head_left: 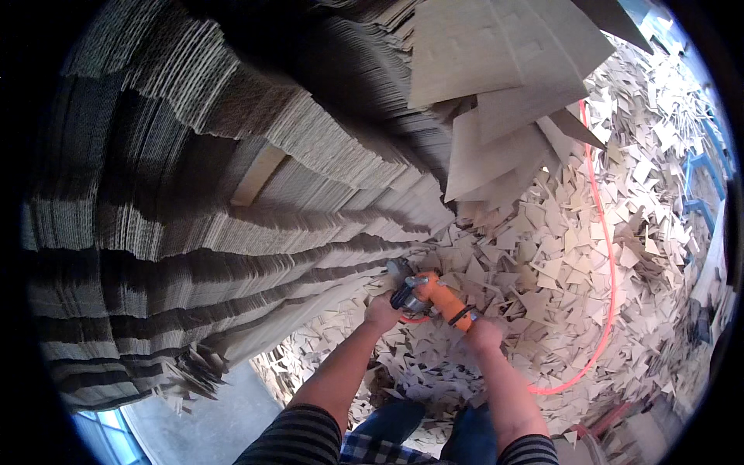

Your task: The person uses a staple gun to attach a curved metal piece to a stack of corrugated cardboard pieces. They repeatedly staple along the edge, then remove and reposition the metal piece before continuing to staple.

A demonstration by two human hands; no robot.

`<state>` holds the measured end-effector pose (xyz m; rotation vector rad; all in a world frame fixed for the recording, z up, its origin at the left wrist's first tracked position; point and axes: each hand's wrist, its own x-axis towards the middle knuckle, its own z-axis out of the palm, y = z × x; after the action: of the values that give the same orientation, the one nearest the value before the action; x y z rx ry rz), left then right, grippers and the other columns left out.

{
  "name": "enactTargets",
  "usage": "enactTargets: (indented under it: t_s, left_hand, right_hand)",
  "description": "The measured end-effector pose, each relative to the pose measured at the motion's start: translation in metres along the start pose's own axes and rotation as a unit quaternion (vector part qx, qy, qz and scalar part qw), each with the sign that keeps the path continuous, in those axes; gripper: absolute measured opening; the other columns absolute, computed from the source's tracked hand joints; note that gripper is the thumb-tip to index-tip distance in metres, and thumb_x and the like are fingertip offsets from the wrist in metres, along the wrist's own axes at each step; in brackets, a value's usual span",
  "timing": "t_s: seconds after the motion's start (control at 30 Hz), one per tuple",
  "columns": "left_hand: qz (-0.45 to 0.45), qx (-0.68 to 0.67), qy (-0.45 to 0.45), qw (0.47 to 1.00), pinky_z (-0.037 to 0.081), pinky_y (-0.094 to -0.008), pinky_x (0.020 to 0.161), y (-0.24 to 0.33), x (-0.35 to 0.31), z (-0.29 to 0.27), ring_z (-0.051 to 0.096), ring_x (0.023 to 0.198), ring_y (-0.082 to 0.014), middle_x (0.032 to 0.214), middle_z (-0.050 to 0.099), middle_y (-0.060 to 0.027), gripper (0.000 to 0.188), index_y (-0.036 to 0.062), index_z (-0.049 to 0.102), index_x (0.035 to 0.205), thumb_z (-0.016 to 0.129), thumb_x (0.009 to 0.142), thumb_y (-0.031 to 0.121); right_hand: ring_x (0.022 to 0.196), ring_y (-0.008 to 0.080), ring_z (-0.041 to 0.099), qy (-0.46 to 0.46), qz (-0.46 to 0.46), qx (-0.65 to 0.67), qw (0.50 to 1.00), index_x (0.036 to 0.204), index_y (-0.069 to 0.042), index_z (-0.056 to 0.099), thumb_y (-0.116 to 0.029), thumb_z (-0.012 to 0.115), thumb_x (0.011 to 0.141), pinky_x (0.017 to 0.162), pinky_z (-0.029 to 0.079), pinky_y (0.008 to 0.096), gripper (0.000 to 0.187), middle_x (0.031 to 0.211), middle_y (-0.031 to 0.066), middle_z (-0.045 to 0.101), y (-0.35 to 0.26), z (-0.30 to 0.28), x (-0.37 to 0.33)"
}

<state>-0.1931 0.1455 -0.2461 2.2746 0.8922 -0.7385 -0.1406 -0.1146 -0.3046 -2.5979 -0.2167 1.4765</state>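
Both my hands grip an orange and black handheld power tool (440, 296) in the middle of the view. My left hand (381, 313) is closed round the dark front part near its grey metal head. Toward the rear of the orange body, my right hand (483, 335) is wrapped round the end. The tool's head sits right by the lower edge of a tall stack of cut cardboard sheets (310, 213), whose layered edges step in and out. Whether the head touches the cardboard, I cannot tell.
Cardboard scraps (558, 256) cover the floor in a thick pile. An orange hose (611, 263) curves across them on the right. Loose cardboard sheets (504, 62) jut out at the top. Blue metal frames (701, 182) stand at the far right; grey floor (209, 422) shows lower left.
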Motion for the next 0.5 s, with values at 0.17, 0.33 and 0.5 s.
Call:
enactTargets:
  t_s: [0.17,0.33,0.5]
  left_hand:
    - [0.008,0.007,0.019,1.0,0.049,-0.0423,0.074,-0.001,-0.006,0.005,0.062,0.086,-0.0359,0.09,0.064,-0.0189,0.041,0.0095,0.059,0.105,0.067,0.066,0.021]
    - [0.026,-0.004,-0.031,0.999,0.049,-0.0419,0.075,0.026,-0.058,-0.001,0.062,0.087,-0.0348,0.091,0.064,-0.0181,0.043,0.0078,0.059,0.104,0.068,0.065,0.024]
    - [0.02,0.056,-0.099,0.993,0.049,-0.0435,0.076,0.086,-0.174,-0.033,0.061,0.089,-0.0353,0.092,0.063,-0.0187,0.039,0.0054,0.057,0.102,0.065,0.068,0.024]
  right_hand:
    - [0.088,0.0281,0.065,0.017,-0.013,0.017,1.0,0.091,-0.008,0.067,-0.025,0.061,0.072,0.073,0.052,0.0401,0.026,0.091,0.0121,0.067,-0.008,-0.012,-0.023]
    - [0.085,0.0306,0.065,0.001,0.018,0.03,0.999,0.089,-0.007,0.067,-0.027,0.06,0.073,0.071,0.052,0.0406,0.026,0.087,0.0142,0.067,0.023,-0.017,-0.082]
    - [0.079,0.0343,0.064,0.013,-0.001,0.054,0.998,0.084,-0.005,0.067,-0.026,0.062,0.072,0.069,0.051,0.0432,0.024,0.081,0.0185,0.066,0.074,-0.003,-0.19]
